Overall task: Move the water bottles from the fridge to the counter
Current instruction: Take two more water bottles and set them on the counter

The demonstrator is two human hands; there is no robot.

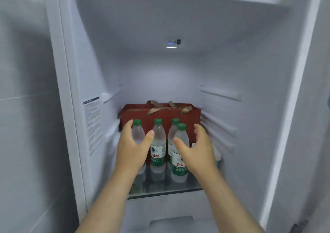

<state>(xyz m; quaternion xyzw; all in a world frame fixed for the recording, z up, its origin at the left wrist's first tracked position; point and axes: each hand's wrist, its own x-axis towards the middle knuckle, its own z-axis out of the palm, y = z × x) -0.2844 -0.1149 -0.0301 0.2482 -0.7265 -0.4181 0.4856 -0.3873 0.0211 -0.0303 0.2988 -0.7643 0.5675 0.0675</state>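
Observation:
Several clear water bottles with green caps and green labels stand upright on a glass shelf (166, 189) inside the open fridge. The leftmost bottle (138, 134) sits between the thumb and fingers of my left hand (133, 150), which is spread open around it; contact is unclear. A second bottle (158, 150) stands just right of my left thumb. My right hand (196, 152) is open around the front right bottle (180, 157), thumb in front of its label. A further bottle (174, 131) stands behind that one.
A dark red gift bag (164, 115) with tan ribbon handles stands behind the bottles against the back wall. White fridge walls with shelf rails close in left and right. A drawer top (171, 222) lies below the shelf. A grey tiled wall is at the left.

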